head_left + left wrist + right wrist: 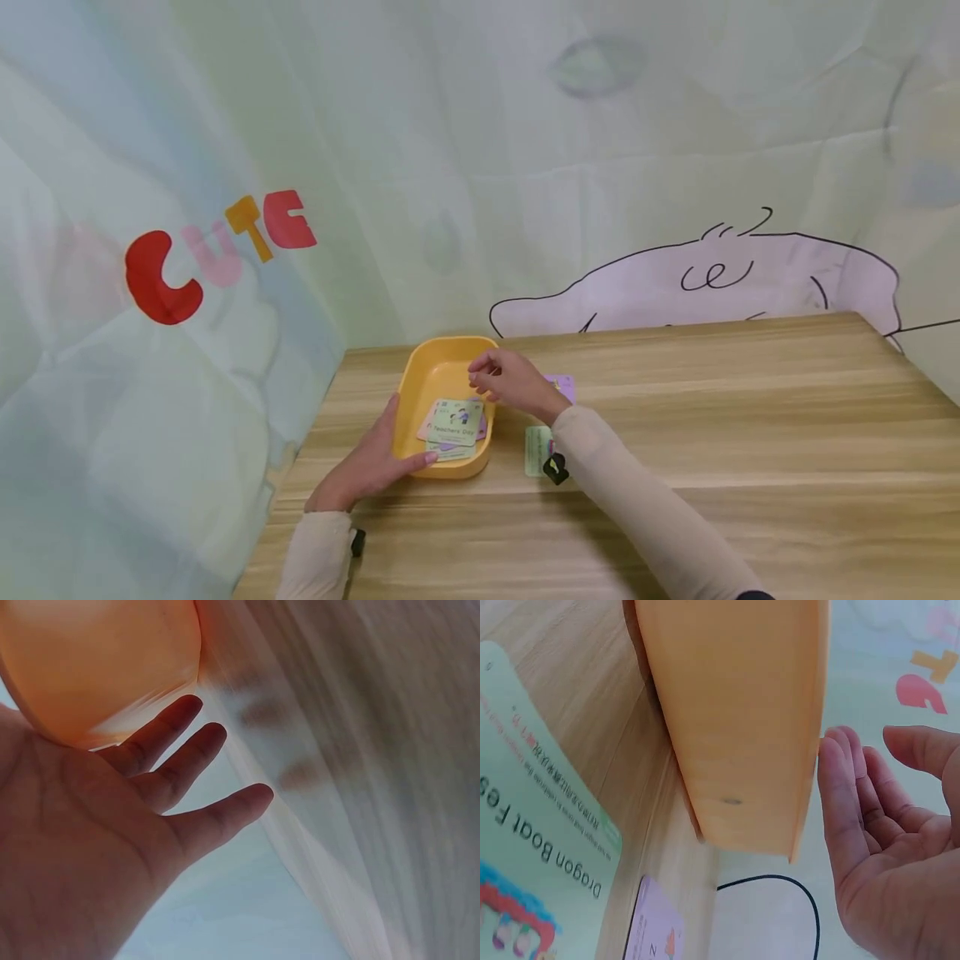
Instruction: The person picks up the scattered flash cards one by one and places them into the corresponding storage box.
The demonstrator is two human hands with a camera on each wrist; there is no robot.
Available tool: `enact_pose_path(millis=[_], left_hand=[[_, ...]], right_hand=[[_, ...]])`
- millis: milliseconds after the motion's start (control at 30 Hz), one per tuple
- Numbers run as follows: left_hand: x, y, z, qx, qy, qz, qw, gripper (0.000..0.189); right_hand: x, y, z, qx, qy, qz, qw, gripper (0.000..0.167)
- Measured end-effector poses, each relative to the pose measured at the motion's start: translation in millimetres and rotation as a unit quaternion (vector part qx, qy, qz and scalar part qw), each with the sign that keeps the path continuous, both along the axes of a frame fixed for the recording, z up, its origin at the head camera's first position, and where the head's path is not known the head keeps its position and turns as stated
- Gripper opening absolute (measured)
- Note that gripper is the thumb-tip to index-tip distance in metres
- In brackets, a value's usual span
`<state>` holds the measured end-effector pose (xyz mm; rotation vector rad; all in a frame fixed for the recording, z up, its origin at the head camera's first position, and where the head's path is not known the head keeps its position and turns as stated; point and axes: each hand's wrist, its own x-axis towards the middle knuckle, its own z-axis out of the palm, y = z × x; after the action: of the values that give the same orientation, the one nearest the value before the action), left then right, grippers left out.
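Note:
A yellow plastic bin (442, 350) stands on the wooden table. In the head view my left hand (378, 454) holds its near left corner, the thumb at the front rim and the fingers along the left side. The left wrist view shows three spread fingers of this hand (142, 795) by the bin wall (105, 652). Inside lie several overlapping cards, a green "Teachers' Day" card (454, 423) uppermost. My right hand (510, 381) hovers over the bin's right rim, fingers loosely bent and holding nothing; thumb and fingers are apart in the right wrist view (900, 840).
Right of the bin, a green Dragon Boat card (547, 817) lies on the table (712, 433), partly under my right forearm in the head view. A purple card (564, 387) lies behind it, partly hidden by the wrist. A printed curtain (450, 167) hangs behind and left of the table.

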<state>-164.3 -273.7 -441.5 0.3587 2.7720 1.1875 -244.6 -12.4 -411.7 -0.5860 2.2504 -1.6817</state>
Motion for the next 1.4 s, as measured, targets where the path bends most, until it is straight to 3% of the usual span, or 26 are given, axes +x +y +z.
enact_pose_path(millis=[433,800,1000,1233,1400], left_hand=[[0.2,0.6,0.9,0.010,-0.002,-0.004,0.9999,0.106],[1.4,3.8,2.6,0.002,-0.006,0.006,1.0000,0.109],[1.9,0.7,2.7,0.014,-0.007,-0.001,0.9999,0.108],[1.3,-0.4,1.3,0.006,-0.016,0.014,0.9998,0.110],[0.5,2.4,2.3,0.009,-0.012,0.008,0.9999,0.106]], right_hand=[[12.8,25.0,10.5,-0.004,0.018,0.014,0.9997,0.032],[13.2,58.8,14.3,0.024,0.054,-0.014,0.9981,0.033],[15.7,71.8,14.2,0.025,0.052,-0.018,0.9982,0.032],[19.6,81.6,12.6,0.066,0.055,-0.005,0.9963,0.033],[21.9,90.6,8.5,0.114,0.064,0.005,0.9914,0.036]])
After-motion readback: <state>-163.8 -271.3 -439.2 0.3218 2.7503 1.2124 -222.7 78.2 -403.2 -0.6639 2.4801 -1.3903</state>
